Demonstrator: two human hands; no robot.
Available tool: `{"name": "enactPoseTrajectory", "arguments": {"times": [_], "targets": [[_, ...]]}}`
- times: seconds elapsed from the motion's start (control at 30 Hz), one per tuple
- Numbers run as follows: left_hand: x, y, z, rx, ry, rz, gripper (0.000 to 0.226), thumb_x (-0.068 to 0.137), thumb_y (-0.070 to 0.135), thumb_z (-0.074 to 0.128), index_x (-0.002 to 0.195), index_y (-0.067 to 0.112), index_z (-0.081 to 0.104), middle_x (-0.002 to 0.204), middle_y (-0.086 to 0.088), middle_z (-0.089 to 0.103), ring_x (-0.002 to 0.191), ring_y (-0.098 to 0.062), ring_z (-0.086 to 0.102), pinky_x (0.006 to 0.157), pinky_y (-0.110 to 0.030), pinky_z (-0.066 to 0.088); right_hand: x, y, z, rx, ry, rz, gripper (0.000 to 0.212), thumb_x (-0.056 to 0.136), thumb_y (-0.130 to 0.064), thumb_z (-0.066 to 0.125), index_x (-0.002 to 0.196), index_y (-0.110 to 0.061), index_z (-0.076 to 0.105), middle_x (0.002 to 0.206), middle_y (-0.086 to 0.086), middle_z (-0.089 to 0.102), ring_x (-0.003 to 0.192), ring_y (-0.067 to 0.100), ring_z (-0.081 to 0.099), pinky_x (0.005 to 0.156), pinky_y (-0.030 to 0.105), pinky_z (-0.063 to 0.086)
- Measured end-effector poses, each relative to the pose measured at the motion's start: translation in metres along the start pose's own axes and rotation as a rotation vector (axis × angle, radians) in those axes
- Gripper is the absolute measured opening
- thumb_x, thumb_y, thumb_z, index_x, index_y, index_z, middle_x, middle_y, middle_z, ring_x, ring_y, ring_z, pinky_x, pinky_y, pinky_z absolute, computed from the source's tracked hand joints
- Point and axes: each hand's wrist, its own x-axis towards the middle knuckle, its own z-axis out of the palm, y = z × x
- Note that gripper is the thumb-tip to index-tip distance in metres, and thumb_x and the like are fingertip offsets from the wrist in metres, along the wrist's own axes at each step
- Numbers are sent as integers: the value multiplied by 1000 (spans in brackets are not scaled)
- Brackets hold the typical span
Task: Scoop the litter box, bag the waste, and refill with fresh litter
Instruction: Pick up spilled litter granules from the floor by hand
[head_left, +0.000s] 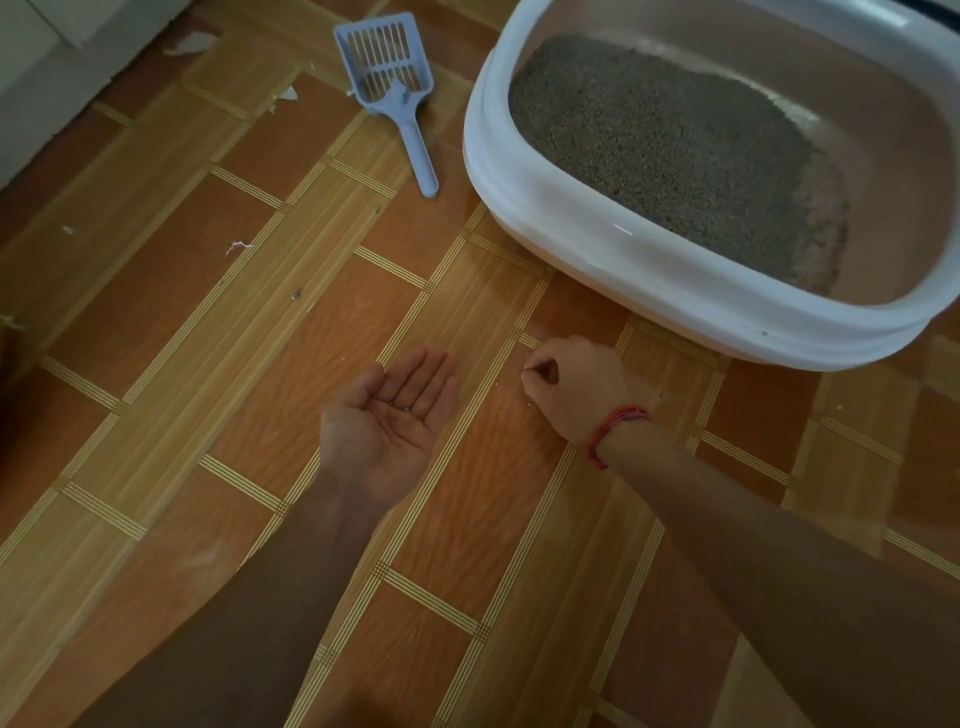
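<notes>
Grey litter (660, 135) covers most of the bottom of the litter box (587, 249), a white-rimmed tub with a pinkish-beige inside that stands on the floor (156, 291) at the upper right. The litter lies thick toward the left and far side and thins to a brownish dusting at the near right end, where bare plastic shows. A pale blue slotted scoop (389, 67) lies flat on the floor just left of the box and apart from it, its head toward the far side and its handle pointing back toward the near right; neither hand touches it. The left hand (387, 415) is held out palm up in the lower middle, fingers straight and relaxed, with a few tiny dark grains (405, 409) resting near the base of the fingers. The right hand (571, 387) is just beside it, knuckles up and fingers curled, with thumb and forefinger tips pressed together low by the floor in front of the box; whether a grain sits between them is too small to tell. Some pale specks (525, 404) dot the floor right next to that hand. A red thread bracelet (618, 426) circles the right wrist. White torn scraps (187, 44) lie on the wood-patterned floor at the upper left.
</notes>
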Motion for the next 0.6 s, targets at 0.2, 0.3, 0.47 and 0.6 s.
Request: {"name": "enactPoseTrajectory", "arguments": {"times": [0.2, 0.3, 0.47, 0.6], "targets": [[-3, 0, 2, 5, -25, -8, 47, 102, 23, 36, 102, -9, 70, 114, -23, 70, 108, -36, 69, 92, -48, 54, -10, -20, -4, 39, -16, -16, 16, 94, -30, 48, 90, -25, 62, 83, -8, 59, 76, 11, 58, 66, 30, 52], [-4, -4, 1, 18, -30, -14, 45, 102, 23, 36, 103, -8, 69, 112, -23, 71, 107, -35, 69, 90, -45, 57, -27, -45, -6, 114, -32, -71, 20, 97, -34, 41, 91, -25, 58, 83, -7, 59, 76, 11, 57, 67, 33, 51], [-8, -15, 2, 132, -76, -116, 44, 91, 28, 41, 94, 0, 75, 95, -14, 74, 92, -25, 72, 84, -36, 59, -53, -85, -3, 140, -76, -204, 21, 98, -37, 39, 99, -25, 56, 106, -3, 59, 91, 18, 60, 82, 39, 50], [-12, -14, 4, 159, -174, -167, 53, 100, 33, 28, 99, 5, 72, 104, -12, 72, 94, -23, 70, 90, -36, 54, -59, -89, 2, 146, -43, -260, 19, 96, -37, 46, 103, -23, 58, 105, -1, 56, 90, 19, 61, 82, 40, 51]]}}
